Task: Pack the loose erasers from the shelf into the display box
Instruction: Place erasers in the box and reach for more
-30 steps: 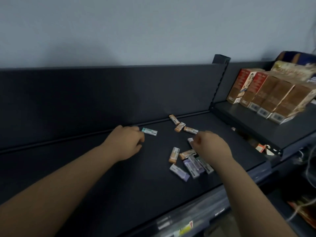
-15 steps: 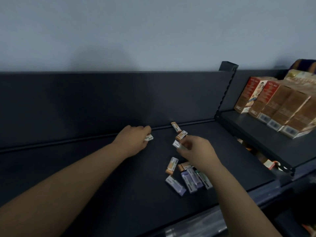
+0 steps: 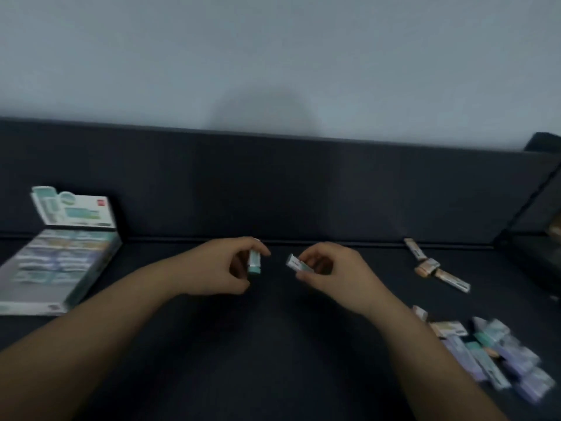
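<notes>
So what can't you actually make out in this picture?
- Display box, head view: motion blur smears its rows, and the left edge cuts it off, so no count.
- Eraser in the left hand: fingers cover part of it.
- Loose pile: blurred and overlapping, so no count.

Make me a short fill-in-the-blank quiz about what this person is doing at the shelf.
1. Each hand holds one ____.
2. The display box stands on the person's ____ side.
3. The eraser in the left hand has a ____ end.
4. The loose erasers lie on the person's ____ side.

Missing words: eraser; left; teal; right
</notes>
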`<state>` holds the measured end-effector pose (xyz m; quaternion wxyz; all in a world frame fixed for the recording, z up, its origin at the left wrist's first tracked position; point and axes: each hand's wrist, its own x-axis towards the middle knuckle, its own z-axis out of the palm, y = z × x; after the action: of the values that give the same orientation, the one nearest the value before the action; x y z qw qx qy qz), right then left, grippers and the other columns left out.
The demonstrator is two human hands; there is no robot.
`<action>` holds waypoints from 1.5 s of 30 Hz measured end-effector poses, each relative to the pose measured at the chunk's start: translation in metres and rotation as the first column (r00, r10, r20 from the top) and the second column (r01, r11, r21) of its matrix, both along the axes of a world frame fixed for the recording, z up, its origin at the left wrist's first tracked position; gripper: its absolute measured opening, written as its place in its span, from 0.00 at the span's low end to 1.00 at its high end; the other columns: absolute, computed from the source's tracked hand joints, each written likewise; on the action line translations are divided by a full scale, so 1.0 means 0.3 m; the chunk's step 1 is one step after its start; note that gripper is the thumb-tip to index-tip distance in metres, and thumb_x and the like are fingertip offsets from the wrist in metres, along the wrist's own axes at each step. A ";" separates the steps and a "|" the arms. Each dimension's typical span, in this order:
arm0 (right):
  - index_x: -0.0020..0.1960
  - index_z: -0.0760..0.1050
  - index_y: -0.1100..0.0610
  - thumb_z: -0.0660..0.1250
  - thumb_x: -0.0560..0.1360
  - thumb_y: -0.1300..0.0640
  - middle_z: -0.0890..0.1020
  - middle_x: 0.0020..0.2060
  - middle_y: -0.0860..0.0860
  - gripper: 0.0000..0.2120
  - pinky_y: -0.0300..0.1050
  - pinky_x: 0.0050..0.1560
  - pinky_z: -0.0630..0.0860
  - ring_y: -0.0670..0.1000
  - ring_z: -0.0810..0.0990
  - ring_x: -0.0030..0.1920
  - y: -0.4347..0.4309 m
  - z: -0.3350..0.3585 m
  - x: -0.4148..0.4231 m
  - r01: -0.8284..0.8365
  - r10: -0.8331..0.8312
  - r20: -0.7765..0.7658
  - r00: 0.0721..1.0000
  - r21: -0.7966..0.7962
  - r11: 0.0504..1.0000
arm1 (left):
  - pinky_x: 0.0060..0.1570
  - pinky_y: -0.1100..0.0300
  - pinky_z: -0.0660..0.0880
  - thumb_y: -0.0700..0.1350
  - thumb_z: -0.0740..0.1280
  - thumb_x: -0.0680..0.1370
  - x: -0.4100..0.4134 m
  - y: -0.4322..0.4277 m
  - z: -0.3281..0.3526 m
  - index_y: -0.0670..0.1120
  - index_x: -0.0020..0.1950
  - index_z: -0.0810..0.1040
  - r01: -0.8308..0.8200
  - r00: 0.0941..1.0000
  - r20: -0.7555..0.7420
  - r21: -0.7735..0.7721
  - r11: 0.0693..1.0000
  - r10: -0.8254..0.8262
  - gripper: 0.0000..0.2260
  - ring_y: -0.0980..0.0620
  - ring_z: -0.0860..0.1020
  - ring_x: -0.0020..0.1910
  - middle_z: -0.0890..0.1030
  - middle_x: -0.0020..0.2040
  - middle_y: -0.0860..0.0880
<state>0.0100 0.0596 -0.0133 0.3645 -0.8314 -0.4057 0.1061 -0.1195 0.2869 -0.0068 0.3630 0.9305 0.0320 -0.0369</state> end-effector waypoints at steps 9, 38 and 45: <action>0.48 0.80 0.44 0.75 0.70 0.51 0.79 0.43 0.42 0.09 0.33 0.45 0.75 0.42 0.78 0.44 0.396 0.057 -0.272 -0.192 0.190 0.030 0.981 0.086 0.978 | 0.37 0.73 0.68 0.52 0.64 0.78 -0.331 0.354 0.079 0.61 0.60 0.76 -0.234 0.950 0.291 0.425 0.874 0.112 0.11 0.64 0.75 0.37 0.77 0.39 0.64; 0.59 0.78 0.46 0.66 0.75 0.49 0.78 0.56 0.47 0.13 0.48 0.51 0.75 0.53 0.73 0.53 1.002 -0.026 -0.755 0.022 0.127 0.467 0.875 -0.300 0.954 | 0.46 0.57 0.69 0.49 0.73 0.70 -0.678 0.779 -0.072 0.51 0.44 0.77 -0.294 0.943 0.295 0.523 0.800 0.154 0.07 0.51 0.75 0.47 0.75 0.48 0.53; 0.62 0.76 0.50 0.65 0.76 0.54 0.75 0.57 0.51 0.14 0.50 0.50 0.77 0.56 0.74 0.56 1.002 -0.040 -0.769 0.042 0.105 0.458 0.883 -0.299 0.953 | 0.51 0.56 0.64 0.57 0.69 0.72 -0.679 0.786 -0.080 0.58 0.53 0.78 -0.281 0.952 0.259 0.541 0.793 0.160 0.12 0.54 0.71 0.53 0.73 0.53 0.57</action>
<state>-0.2208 0.3602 -0.0254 0.1231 -0.8712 -0.4743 -0.0315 -0.3231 0.5226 -0.0308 0.0703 0.9848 0.1137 0.1108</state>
